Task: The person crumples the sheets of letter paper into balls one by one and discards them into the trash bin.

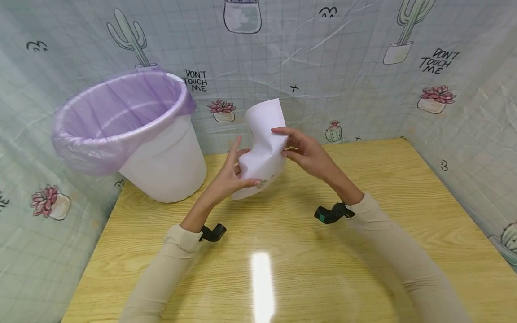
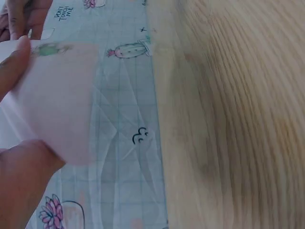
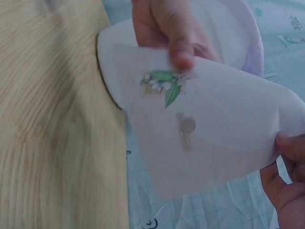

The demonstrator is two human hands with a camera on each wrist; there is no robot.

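Both hands hold a white sheet of paper (image 1: 264, 154) above the table, bent and curling in the middle. The left hand (image 1: 228, 179) grips its lower left part, thumb across the front and index finger pointing up. At the right edge, the right hand (image 1: 307, 152) pinches the sheet between thumb and fingers. In the right wrist view the paper (image 3: 214, 114) shows a printed green leaf with white flowers and a small beige motif below. The left wrist view shows the left thumb (image 2: 16, 67) at the printed edge.
A white bin (image 1: 169, 161) lined with a purple bag (image 1: 101, 157) stands at the back left of the wooden table (image 1: 363, 269). Behind it hangs a grid-patterned cloth (image 1: 343, 80) with cactus drawings. Each wrist wears a small black camera mount (image 1: 333, 213).
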